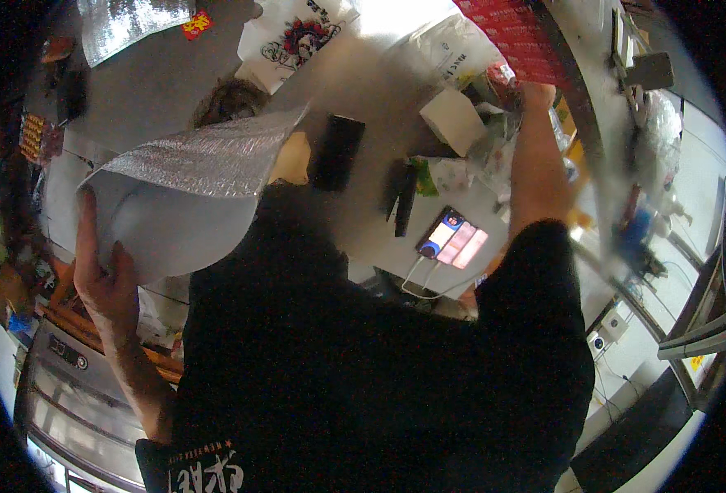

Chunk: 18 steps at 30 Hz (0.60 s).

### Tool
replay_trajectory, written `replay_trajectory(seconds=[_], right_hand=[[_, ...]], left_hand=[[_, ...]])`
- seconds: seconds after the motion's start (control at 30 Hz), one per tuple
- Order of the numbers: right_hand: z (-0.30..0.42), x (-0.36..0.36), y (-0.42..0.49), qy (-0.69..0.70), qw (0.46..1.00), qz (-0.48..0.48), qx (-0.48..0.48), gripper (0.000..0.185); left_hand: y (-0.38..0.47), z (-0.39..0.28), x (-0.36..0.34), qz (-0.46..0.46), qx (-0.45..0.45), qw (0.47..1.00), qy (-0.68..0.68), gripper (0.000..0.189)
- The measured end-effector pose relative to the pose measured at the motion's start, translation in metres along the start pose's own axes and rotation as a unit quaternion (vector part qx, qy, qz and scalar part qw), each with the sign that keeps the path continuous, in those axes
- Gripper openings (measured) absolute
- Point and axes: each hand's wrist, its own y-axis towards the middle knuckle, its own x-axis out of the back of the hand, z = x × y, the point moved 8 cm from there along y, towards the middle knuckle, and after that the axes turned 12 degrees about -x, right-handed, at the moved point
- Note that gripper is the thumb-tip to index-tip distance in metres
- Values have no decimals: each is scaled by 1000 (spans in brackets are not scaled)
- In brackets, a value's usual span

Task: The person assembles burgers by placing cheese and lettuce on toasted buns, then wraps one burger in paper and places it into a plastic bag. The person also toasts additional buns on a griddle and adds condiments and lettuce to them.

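My left hand (101, 265) pinches the edge of a curved foil sheet (196, 160), silver and crinkled on one side and smooth white on the other. My right arm reaches far up at the right. The right hand (536, 95) is by a red printed sheet (517, 37) and a small red packet (499, 75); its fingers are hidden, so whether it grips either cannot be told. Between my arms a grey tabletop (369, 215) carries a lit phone (443, 234) with white cables. A dark-haired head (230, 98) shows partly behind the foil, apparently another person in dark clothes.
A black flat object (338, 151), a stapler-like black tool (403, 200) and a pale box (453, 122) lie on the table. Clear plastic bags (446, 52) and a printed white bag (298, 40) are farther up. More silver foil (131, 28) is at the top left, a metal appliance (79, 394) below left.
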Motion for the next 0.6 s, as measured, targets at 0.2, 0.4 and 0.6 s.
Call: replay_trajectory(seconds=[0.2,0.4,0.6], right_hand=[[-19,20,-6,50,999,-14,-9,56],[-60,57,-40,266,963,-19,-37,56],[-83,89,-91,538,840,27,-61,56]], left_hand=[[9,-10,1,6,-49,997,61,82],[20,-9,-7,17,7,999,42,80],[35,-20,-16,30,-24,999,23,75]])
